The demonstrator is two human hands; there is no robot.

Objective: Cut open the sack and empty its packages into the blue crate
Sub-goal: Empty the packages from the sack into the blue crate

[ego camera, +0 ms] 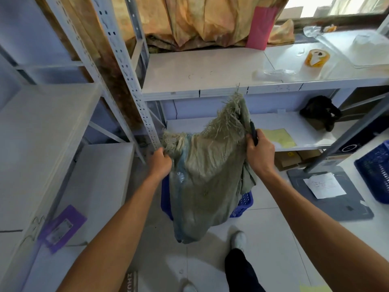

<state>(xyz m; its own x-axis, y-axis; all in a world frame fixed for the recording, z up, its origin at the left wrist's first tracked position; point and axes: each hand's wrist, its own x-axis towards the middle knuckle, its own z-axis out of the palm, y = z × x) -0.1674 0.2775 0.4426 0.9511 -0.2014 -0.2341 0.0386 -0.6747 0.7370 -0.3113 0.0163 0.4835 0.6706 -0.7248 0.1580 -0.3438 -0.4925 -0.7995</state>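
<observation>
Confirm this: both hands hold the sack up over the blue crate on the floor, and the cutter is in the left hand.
Not quite. The head view shows the cutter in the right hand, not the left. The left hand grips only the sack. The rest holds: both hands hold the sack up over the blue crate on the floor.

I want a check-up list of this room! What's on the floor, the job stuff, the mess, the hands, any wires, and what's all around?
Surface: pale tiled floor.
Job's things: frayed woven sack held up over blue crate; packages hidden.
Clutter: tape roll, black bag, yellow sheet, purple card.
Hands: left hand grips the sack's corner; right hand grips the other corner plus a dark cutter.
Cables: nothing seen.
Surroundings: white metal shelves, another blue basket, curtain.
</observation>
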